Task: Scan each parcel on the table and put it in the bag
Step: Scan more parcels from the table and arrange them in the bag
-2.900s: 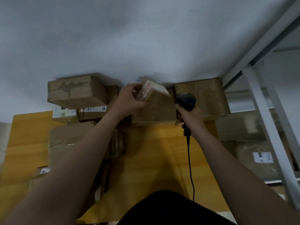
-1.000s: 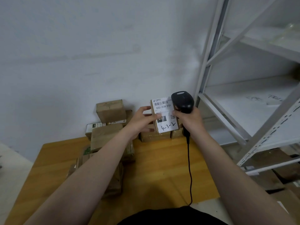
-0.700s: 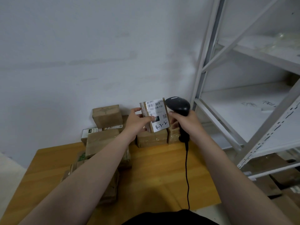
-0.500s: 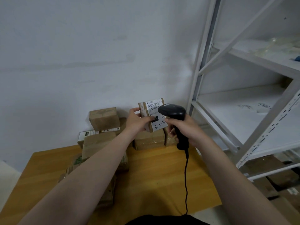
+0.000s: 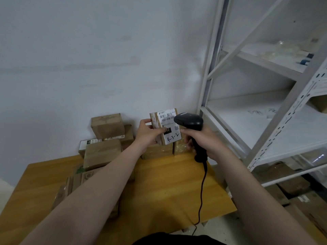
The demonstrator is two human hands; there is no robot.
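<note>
Grips a small brown parcel (image 5: 165, 121) upright in the left hand (image 5: 147, 134), thumb across its white label (image 5: 172, 137), above the far edge of the table (image 5: 168, 183). Reads "032-038-E0", a half-covered "32" on black, handwritten "4-3-2", plus barcode and QR code. Clutches a black corded scanner (image 5: 189, 120) in the right hand (image 5: 203, 138), head overlapping the label's right edge. Leaves other taped cartons (image 5: 106, 126) stacked by the wall.

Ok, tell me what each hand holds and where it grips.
Left hand pinches the small brown cardboard parcel with a white label by its left edge. Right hand grips the black corded handheld scanner by its handle.
</note>
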